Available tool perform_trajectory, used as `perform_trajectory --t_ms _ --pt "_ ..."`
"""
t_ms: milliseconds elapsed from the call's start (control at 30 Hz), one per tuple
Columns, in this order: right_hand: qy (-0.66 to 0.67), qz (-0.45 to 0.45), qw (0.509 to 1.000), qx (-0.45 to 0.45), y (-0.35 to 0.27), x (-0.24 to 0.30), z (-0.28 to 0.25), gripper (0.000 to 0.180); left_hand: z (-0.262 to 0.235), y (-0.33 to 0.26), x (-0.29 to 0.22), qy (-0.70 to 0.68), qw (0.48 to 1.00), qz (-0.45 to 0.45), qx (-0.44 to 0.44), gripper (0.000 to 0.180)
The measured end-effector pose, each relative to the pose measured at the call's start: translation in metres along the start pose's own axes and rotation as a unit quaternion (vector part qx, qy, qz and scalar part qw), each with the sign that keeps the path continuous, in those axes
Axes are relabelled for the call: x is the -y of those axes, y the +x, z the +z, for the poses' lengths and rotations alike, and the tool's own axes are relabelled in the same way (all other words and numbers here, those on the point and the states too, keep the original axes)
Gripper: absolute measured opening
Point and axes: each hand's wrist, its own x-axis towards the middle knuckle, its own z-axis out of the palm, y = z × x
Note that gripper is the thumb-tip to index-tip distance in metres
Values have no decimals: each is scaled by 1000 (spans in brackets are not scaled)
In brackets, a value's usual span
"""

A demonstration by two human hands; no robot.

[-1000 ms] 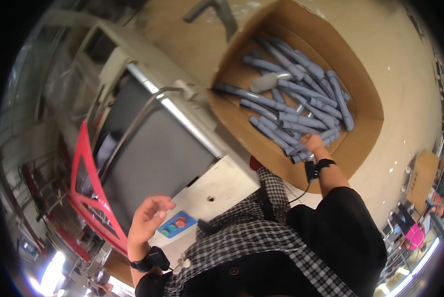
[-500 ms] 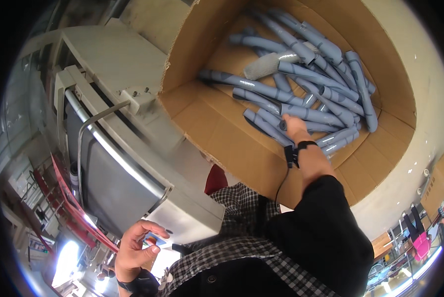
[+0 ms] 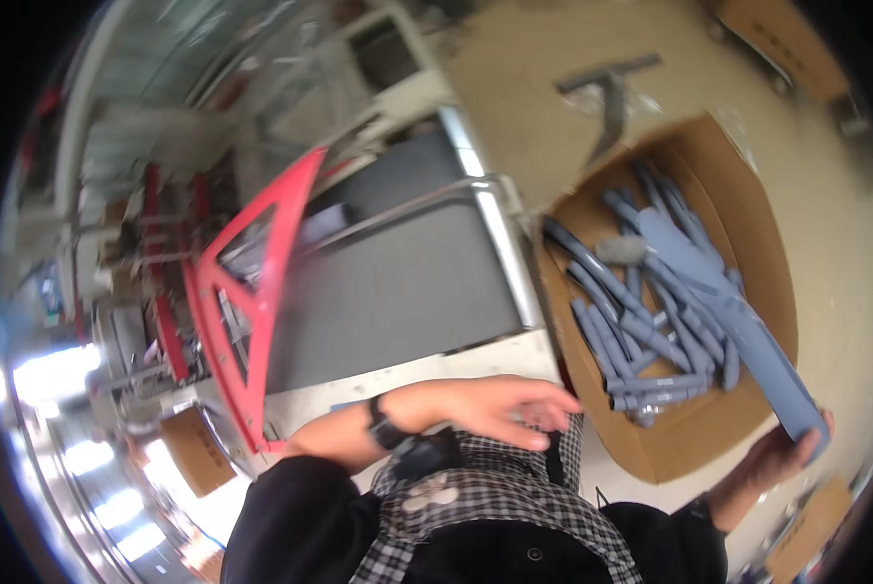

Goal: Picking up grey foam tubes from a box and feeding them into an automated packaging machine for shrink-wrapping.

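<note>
A large cardboard box (image 3: 656, 456) holds many rolled blue-grey plastic sheets (image 3: 607, 282) and one whitish roll (image 3: 619, 251). At its near right corner my right hand (image 3: 763, 459) grips the near end of a long blue-grey plastic sheet (image 3: 763, 355). The sheet slants across the box, and its far end is over the other rolls. My left hand (image 3: 509, 407) is empty, its fingers loosely extended. It hovers before my checked apron, beside the box's left edge.
Left of the box stands a machine with a dark grey conveyor belt (image 3: 407, 292) and a metal end roller (image 3: 485, 214). A red triangular frame (image 3: 266, 292) rises at its left side. A T-shaped metal stand (image 3: 612, 92) is on the floor beyond the box.
My right hand has left the box's inside and come right, now with a long sheet stretched out. My left hand has swung rightward. The view has turned toward the conveyor.
</note>
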Motion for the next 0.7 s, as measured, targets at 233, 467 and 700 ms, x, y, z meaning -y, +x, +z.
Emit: perform_trajectory --t_ms 233,467,700 --pt "131 283 948 70 -60 16 122 42 4 -26 -34 -220 888 365 -173 79" --pt "-270 -291 817 418 -156 49 252 80 -12 -113 -13 -357 807 287 -372 45" --pt "-284 -144 687 653 -212 20 315 59 -21 -216 -12 -50 890 217 -397 63"
